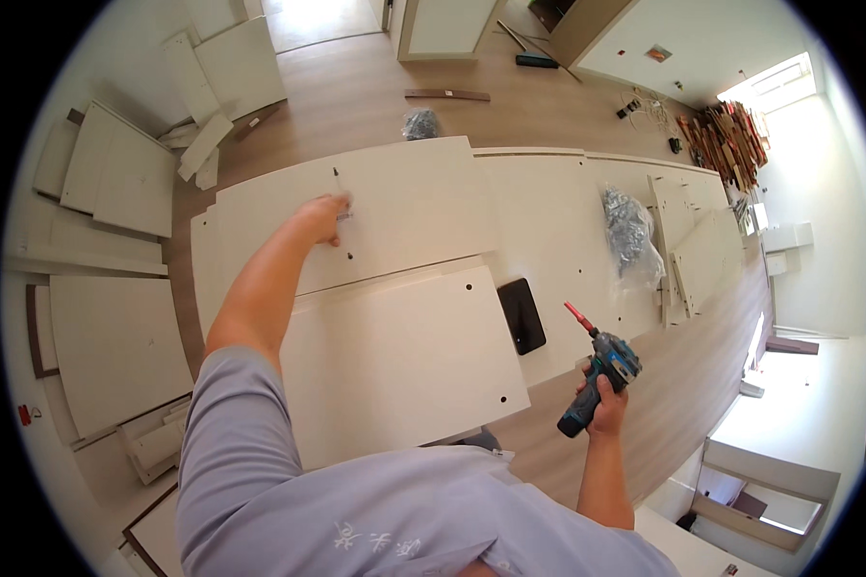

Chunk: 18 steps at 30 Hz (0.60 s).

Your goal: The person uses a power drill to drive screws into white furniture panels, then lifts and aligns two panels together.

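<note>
Stretched out over the far white panel, my left hand has its fingers curled down at a small, pale, shiny piece. What kind of piece it is I cannot make out. Just beyond the fingers a small dark fitting sits on the panel, and a dark spot lies on the near side. My right hand grips a blue and black cordless drill by its handle, off the panels' right side. Its red bit points away and to the left.
A nearer white panel lies in front of me, with a black phone at its right. Farther right are a plastic bag of metal hardware and stacked narrow boards. Another bag rests on the floor; panels lean at left.
</note>
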Each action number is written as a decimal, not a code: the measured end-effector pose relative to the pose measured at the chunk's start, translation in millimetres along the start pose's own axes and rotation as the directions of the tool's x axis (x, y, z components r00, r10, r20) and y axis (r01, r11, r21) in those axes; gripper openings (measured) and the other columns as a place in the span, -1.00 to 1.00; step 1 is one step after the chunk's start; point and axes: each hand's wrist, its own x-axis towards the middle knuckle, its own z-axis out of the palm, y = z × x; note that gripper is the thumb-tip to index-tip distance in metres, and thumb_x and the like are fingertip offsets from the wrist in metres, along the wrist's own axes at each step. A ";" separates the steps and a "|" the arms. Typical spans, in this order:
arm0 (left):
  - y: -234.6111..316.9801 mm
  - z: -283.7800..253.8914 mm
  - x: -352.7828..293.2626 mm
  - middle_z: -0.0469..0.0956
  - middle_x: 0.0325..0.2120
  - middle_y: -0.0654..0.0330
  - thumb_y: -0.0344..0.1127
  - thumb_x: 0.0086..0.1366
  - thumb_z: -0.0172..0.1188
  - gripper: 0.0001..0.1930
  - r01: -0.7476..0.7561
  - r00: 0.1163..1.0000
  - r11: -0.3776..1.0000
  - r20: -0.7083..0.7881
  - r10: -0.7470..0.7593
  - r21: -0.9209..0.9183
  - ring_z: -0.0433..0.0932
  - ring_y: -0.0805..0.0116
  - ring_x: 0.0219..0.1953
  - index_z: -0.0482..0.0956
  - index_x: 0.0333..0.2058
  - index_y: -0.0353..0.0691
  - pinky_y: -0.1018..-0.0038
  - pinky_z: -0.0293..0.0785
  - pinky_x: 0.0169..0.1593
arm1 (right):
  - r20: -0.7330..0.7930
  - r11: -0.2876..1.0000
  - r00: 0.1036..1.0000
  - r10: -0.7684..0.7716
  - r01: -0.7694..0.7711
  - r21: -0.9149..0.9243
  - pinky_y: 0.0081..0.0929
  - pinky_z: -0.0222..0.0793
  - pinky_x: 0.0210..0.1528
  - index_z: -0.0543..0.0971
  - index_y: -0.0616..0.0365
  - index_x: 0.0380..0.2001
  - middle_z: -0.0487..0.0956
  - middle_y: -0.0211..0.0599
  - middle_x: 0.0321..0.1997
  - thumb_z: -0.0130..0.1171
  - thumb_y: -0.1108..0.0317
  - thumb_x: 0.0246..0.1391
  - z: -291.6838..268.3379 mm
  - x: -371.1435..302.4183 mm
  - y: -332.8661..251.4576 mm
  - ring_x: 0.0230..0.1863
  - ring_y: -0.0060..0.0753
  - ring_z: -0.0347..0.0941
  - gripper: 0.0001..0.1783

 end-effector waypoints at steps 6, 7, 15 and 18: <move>-1.2 10.5 -5.5 0.49 0.14 -0.01 -0.41 -0.11 0.62 -0.09 0.072 0.997 0.995 -0.016 -0.073 -0.070 0.51 -0.03 0.20 0.43 0.27 0.08 0.16 0.52 0.20 | 0.098 0.986 0.992 -0.075 0.088 -0.142 -0.52 0.58 -0.17 0.59 0.25 0.07 0.68 -0.24 -0.04 0.27 0.51 0.21 -4.1 72.0 15.6 -0.22 -0.50 0.62 -0.65; 10.0 5.2 -15.5 0.46 0.17 -0.02 -0.44 -0.09 0.60 -0.07 0.092 0.993 0.985 -0.059 -0.101 -0.143 0.52 -0.04 0.19 0.41 0.31 0.12 0.15 0.51 0.22 | 0.171 0.957 0.970 -0.171 0.205 -0.203 -0.49 0.56 -0.10 0.56 0.27 0.08 0.67 -0.28 -0.04 0.30 0.55 0.17 -8.0 92.0 24.0 -0.15 -0.49 0.60 -0.62; 7.6 17.0 -27.7 0.49 0.16 0.06 -0.57 0.11 0.39 -0.09 0.049 0.994 0.996 -0.094 -0.056 -0.070 0.55 0.03 0.16 0.30 0.41 0.22 0.20 0.51 0.21 | 0.381 0.246 0.841 -0.385 0.491 -0.836 -0.16 0.47 0.21 0.49 0.08 0.17 0.60 -0.08 0.11 0.41 0.49 -0.18 -11.1 199.6 64.8 0.14 0.10 0.53 -0.27; 7.0 15.7 -29.0 0.58 -0.02 0.03 -0.47 0.12 0.42 -0.16 0.028 0.990 0.994 -0.133 -0.042 -0.108 0.57 -0.04 0.07 0.35 0.37 0.18 0.15 0.52 0.15 | 0.419 0.131 0.836 -0.353 0.488 -0.863 -0.10 0.41 0.27 0.47 0.08 0.20 0.59 -0.08 0.13 0.38 0.48 -0.18 -9.9 213.1 76.2 0.19 0.09 0.49 -0.25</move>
